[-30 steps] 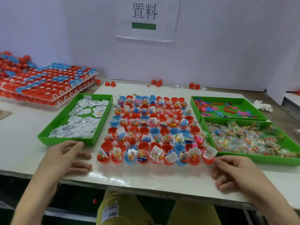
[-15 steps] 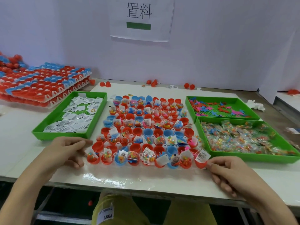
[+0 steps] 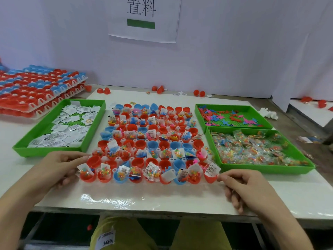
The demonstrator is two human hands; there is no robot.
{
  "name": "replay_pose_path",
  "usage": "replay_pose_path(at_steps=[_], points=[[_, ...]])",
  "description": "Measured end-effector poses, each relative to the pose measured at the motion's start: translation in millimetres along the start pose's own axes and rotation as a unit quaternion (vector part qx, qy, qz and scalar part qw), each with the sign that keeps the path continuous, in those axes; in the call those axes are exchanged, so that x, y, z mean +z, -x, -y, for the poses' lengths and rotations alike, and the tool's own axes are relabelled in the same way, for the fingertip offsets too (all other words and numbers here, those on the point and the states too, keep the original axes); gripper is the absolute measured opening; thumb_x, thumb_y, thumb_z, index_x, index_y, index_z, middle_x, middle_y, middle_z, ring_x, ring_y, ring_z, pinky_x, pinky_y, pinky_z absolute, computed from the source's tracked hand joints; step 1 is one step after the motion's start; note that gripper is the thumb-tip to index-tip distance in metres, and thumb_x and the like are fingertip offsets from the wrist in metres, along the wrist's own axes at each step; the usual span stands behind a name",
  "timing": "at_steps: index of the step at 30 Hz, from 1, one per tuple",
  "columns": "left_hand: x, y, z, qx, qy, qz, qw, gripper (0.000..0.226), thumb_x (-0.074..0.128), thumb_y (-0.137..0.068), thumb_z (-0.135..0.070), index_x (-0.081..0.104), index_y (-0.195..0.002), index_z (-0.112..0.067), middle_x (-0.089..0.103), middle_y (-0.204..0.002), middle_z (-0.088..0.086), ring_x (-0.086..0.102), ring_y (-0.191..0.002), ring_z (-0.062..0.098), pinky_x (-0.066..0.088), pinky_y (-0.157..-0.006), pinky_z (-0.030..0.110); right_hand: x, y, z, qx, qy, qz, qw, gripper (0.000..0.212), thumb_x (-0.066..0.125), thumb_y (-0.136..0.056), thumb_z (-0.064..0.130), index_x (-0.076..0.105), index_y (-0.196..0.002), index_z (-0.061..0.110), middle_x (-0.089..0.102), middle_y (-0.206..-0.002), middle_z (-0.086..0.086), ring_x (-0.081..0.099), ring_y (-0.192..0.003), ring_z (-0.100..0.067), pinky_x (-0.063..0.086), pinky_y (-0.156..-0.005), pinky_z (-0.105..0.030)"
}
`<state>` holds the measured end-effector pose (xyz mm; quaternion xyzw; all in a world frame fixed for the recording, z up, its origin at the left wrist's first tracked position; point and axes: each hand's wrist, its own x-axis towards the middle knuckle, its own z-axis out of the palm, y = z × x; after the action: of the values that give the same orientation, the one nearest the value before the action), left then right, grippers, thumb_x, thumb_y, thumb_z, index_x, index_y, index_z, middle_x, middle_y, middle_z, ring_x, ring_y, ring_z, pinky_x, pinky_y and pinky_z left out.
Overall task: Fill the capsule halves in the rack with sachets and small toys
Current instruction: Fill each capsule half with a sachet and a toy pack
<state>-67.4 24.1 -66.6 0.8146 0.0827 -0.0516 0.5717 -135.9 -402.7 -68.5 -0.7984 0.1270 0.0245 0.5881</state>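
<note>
Rack of clear moulded plastic, set at the centre front of white table, between green sachet tray on the left and two green toy trays on the right. Capsule halves, red and blue, seated open side up in every pocket; most loaded with a white sachet and a bagged toy, several in the middle rows seemingly bare inside. Sachets loose in the left tray. Flat coloured toy shapes in the far right tray; clear bags of small toys heaped in the near right tray. Left hand at the rack's left front corner, thumb laid along the edge, fingers curled beneath, gripping. Right hand at the right front corner, thumb and forefinger closed together on the rim just beside the corner capsule, remaining fingers curled under. Step judged: holding or squaring the rack mid-fill, task well advanced but not finished. Next move, as judged: letting go of both corners, reaching to the trays, dropping a sachet and a toy into each bare half without knocking the upright sachets in neighbouring pockets. Elsewhere: stacked racks of capsules at far left, loose capsule halves at the table's back, printed sign on the wall.
</note>
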Motion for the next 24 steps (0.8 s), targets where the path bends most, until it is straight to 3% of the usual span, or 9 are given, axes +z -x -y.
replay_pose_path(at_steps=[2,4,7,10,14,16,18,21,24], points=[[-1,-1,1,0.001,0.000,-0.003,1.000,0.021,0.069,-0.065,-0.042,0.078,-0.084,-0.040,0.048,-0.052,0.012,0.035,-0.033,0.011,0.024,-0.035,0.013,-5,-2,1,-0.062,0.040,-0.081,0.994,0.014,0.067,-0.093,0.012,0.077,-0.083,0.014,0.058,-0.050,0.000,0.045,-0.037,-0.010,0.035,-0.036,-0.018],[-2,-2,2,0.007,-0.002,-0.004,1.000,0.020,0.069,-0.064,-0.042,0.078,-0.083,-0.039,0.047,-0.049,0.012,0.035,-0.031,0.012,0.024,-0.035,0.011,-12,-4,13,-0.180,0.129,-0.167,0.961,0.009,0.072,-0.087,0.018,0.078,-0.083,0.024,0.061,-0.055,0.011,0.049,-0.047,-0.004,0.034,-0.045,-0.010],[-1,-5,5,0.017,0.002,-0.004,1.000,0.018,0.068,-0.065,-0.041,0.078,-0.080,-0.039,0.046,-0.047,0.012,0.034,-0.030,0.012,0.025,-0.037,0.010,-16,-18,40,-0.291,0.253,-0.162,0.908,0.011,0.071,-0.086,0.022,0.076,-0.087,0.032,0.060,-0.068,0.011,0.052,-0.066,-0.001,0.034,-0.057,-0.009],[-3,-10,12,0.021,0.002,-0.008,1.000,0.014,0.068,-0.074,-0.038,0.078,-0.084,-0.040,0.050,-0.053,0.015,0.036,-0.032,0.013,0.026,-0.040,0.011,-12,-44,55,-0.271,0.359,-0.058,0.891,0.020,0.065,-0.094,0.027,0.072,-0.110,0.035,0.050,-0.087,0.011,0.048,-0.081,0.000,0.032,-0.067,-0.013],[-8,-19,23,0.011,0.000,0.004,1.000,0.016,0.068,-0.081,-0.039,0.077,-0.094,-0.037,0.052,-0.056,0.024,0.037,-0.034,0.015,0.030,-0.042,0.015,-7,-67,59,-0.214,0.469,0.015,0.857,0.027,0.057,-0.099,0.038,0.065,-0.124,0.039,0.041,-0.092,0.015,0.043,-0.091,-0.008,0.036,-0.081,-0.031],[-8,-23,27,0.011,0.003,0.001,1.000,0.013,0.067,-0.085,-0.033,0.077,-0.094,-0.037,0.055,-0.059,0.030,0.038,-0.034,0.016,0.031,-0.043,0.015,-6,-72,58,-0.199,0.503,0.034,0.841,0.026,0.056,-0.099,0.039,0.065,-0.124,0.040,0.038,-0.092,0.018,0.041,-0.094,-0.010,0.035,-0.086,-0.034],[-8,-24,27,0.009,0.007,0.001,1.000,0.013,0.068,-0.084,-0.035,0.077,-0.093,-0.037,0.055,-0.058,0.025,0.037,-0.033,0.017,0.031,-0.042,0.014,-5,-74,58,-0.188,0.505,0.052,0.841,0.022,0.057,-0.098,0.039,0.066,-0.119,0.040,0.040,-0.094,0.014,0.043,-0.096,-0.012,0.036,-0.086,-0.034],[-8,-26,28,0.014,0.006,0.002,1.000,0.024,0.068,-0.072,-0.046,0.077,-0.093,-0.038,0.054,-0.056,0.026,0.038,-0.033,0.017,0.030,-0.042,0.014,-6,-73,59,-0.192,0.459,0.067,0.865,0.010,0.064,-0.095,0.035,0.064,-0.104,0.040,0.045,-0.095,0.008,0.047,-0.091,-0.011,0.037,-0.077,-0.028],[-6,-27,29,0.011,0.010,-0.007,1.000,0.012,0.067,-0.086,-0.033,0.076,-0.091,-0.039,0.054,-0.062,0.037,0.038,-0.033,0.016,0.030,-0.042,0.013,-9,-73,60,-0.210,0.425,0.053,0.879,0.007,0.068,-0.093,0.031,0.064,-0.094,0.036,0.047,-0.092,0.006,0.047,-0.081,-0.004,0.032,-0.065,-0.019]])
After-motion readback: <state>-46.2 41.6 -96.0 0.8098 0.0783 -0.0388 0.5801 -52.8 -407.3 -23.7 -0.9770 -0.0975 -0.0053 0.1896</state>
